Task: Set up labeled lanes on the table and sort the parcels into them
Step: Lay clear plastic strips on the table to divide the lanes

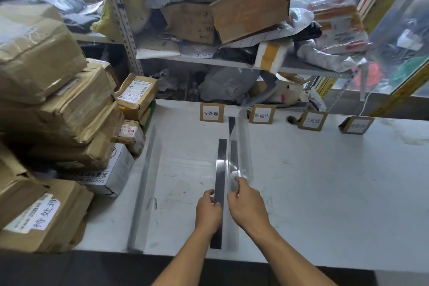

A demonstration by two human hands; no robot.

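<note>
Head view, person at sorting table (325,193). Left hand (208,212) pinches the near part of a dark strip (220,183) lying lengthwise on the table; right hand (248,208) pinches a clear film strip (241,146) just beside it, w/ thumb and fingers closed on the film's lower end. Film rises off the surface toward the back, so it is prob. a backing or cover being peeled from a 2nd dark strip (232,158); the left hand appears to pin the work flat for that pull. Strips run front-to-back between label cards, i.e. as lane dividers. One grey strip (145,188) lies at the table's left edge.

Four cardboard label cards stand along the back: 待处理 (211,112), 处理中 (262,114), 已完成 (312,121), a 4th (356,125) unreadable. Parcels (46,90) are stacked at left, partly on the table, not yet sorted. Table is white, scuffed. Behind: metal shelving (232,61) crammed w/ bags and boxes; windows at both sides.
</note>
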